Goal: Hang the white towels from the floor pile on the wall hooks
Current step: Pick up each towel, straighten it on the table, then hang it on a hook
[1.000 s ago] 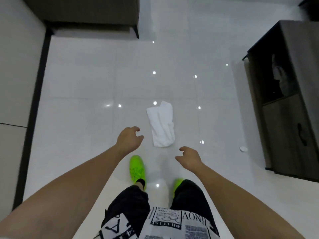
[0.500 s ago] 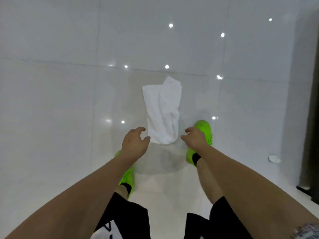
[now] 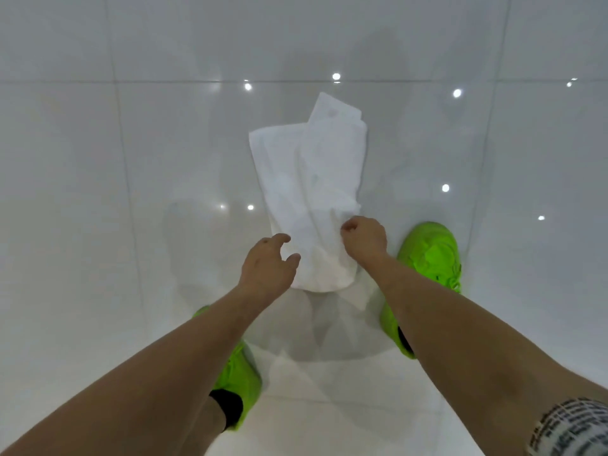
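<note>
A white towel [image 3: 309, 179] lies folded lengthwise on the glossy white tiled floor, straight ahead of me. My right hand [image 3: 363, 240] rests on its near right edge with the fingers curled into the cloth, pinching a fold. My left hand [image 3: 268, 266] hovers at the towel's near left edge, fingers apart and curved, thumb close to the fabric but holding nothing. No wall hooks are in view.
My feet in bright green shoes stand on either side: the right shoe [image 3: 427, 258] just right of the towel, the left shoe [image 3: 240, 380] nearer to me under my left forearm. White floor tiles [image 3: 98, 192] with ceiling-light reflections fill the rest.
I have bent down closer to the floor, so the towel looks larger. Both hands moved forward onto the towel; the right hand closed on its edge. The dark cabinet left the view.
</note>
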